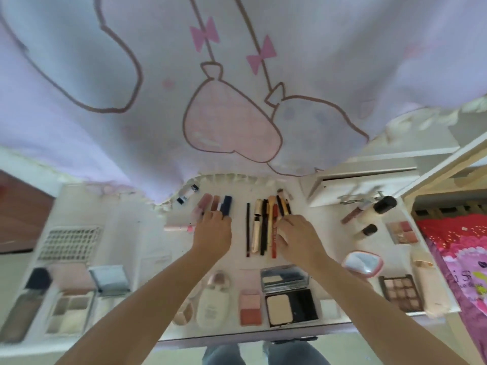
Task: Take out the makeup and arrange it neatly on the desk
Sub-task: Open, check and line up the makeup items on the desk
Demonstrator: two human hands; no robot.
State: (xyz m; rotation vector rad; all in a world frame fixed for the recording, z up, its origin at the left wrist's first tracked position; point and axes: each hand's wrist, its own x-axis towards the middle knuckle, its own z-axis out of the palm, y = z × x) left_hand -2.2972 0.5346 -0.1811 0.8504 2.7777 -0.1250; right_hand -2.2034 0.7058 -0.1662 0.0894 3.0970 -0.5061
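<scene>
While both my arms reach to 12 o'clock over the desk, left hand rests its relaxed fingers on the lipsticks; right hand fingers touch the pencils, grip unclear. Powder compact at 6.

Both bare forearms reach forward, side by side. The left hand lies palm down with fingers stretched ahead. The right hand is palm down too, its fingers curled inward.
</scene>
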